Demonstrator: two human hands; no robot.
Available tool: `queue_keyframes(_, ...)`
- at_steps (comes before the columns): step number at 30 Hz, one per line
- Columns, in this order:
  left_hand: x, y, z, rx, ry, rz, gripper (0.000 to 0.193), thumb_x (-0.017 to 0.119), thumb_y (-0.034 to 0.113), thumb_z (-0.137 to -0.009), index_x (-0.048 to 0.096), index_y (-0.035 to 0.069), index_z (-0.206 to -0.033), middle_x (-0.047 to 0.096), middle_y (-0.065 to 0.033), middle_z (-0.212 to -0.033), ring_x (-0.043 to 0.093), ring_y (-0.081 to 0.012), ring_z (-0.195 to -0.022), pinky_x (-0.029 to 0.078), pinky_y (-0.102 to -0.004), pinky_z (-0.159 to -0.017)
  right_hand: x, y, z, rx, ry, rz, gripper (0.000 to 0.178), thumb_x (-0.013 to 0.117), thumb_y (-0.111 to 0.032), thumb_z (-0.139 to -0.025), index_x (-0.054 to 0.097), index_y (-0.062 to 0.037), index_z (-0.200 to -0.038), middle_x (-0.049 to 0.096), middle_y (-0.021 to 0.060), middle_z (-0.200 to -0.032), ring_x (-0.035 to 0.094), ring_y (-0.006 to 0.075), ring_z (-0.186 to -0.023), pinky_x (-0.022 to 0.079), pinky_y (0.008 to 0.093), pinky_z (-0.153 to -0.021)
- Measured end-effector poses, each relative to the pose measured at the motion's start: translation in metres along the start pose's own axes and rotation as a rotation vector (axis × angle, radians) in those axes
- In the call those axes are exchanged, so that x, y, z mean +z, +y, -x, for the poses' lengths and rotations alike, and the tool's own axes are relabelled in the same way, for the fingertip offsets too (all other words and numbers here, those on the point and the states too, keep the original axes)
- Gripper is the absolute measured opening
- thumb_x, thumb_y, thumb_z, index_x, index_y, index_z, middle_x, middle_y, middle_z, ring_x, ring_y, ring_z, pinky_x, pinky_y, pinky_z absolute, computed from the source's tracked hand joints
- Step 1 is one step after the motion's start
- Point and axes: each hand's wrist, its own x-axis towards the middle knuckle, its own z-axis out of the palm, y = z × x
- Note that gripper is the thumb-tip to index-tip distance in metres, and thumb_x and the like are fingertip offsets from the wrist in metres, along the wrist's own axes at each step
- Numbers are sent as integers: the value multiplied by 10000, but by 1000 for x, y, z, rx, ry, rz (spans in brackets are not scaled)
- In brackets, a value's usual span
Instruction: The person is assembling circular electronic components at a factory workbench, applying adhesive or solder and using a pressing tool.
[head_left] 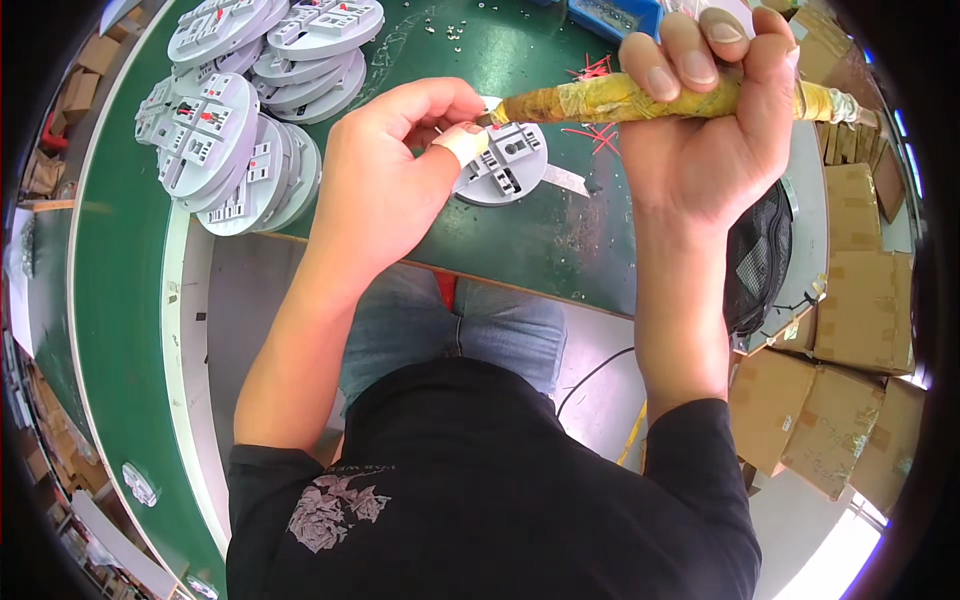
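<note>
Right hand (715, 120) is clamping a tape-wrapped driver (640, 98) over a grey disc (505, 165).
Left hand (400, 160), fingers pinched together, is meeting the tip above the near-centre disc; the disc is probably light, rigid plastic, best gripped by its rim.

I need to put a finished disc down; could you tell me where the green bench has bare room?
Free: the green bench between the stacked discs and the blue bin, bar a few loose screws. Crowded: around the single disc under both hands, beside red wires.
</note>
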Motion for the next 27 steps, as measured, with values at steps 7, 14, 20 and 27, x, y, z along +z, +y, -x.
queue_keyframes(7, 19, -10, -5, 374, 9, -426, 636, 834, 120, -745, 553, 38, -1309, 637, -174, -1236, 621, -315, -1143, 485, -406, -967, -16, 23, -32, 48, -548, -933, 280, 531, -368, -1067, 545, -110, -1174, 453, -18, -618, 374, 93, -448, 372, 263, -422)
queue_keyframes(14, 15, -40, -13, 400, -202, -561, 889, 902, 271, -648, 464, 48, -1389, 518, -193, -1404, 487, -369, -1324, 353, -472, -1115, -36, 6, -15, 111, -277, 141, 260, 543, -240, -1053, 554, -109, -828, 474, -9, -643, 437, 123, -519, 384, 298, -479)
queue_keyframes(20, 14, -39, -14, 428, -204, -599, 849, 906, 274, -633, 506, 50, -1347, 546, -199, -1362, 508, -369, -1303, 368, -460, -1103, -23, 17, -10, 160, -190, 252, 346, 531, -281, -1059, 456, -120, -762, 418, -14, -616, 392, 107, -491, 328, 290, -455)
queue_keyframes(27, 14, -46, -16, 446, -159, -606, 829, 908, 286, -629, 521, 52, -1324, 566, -198, -1327, 517, -363, -1292, 371, -463, -1092, -2, 34, 9, 171, 17, 485, 284, 638, -328, -1019, 572, -53, -1039, 478, -12, -604, 407, 74, -439, 364, 246, -419)
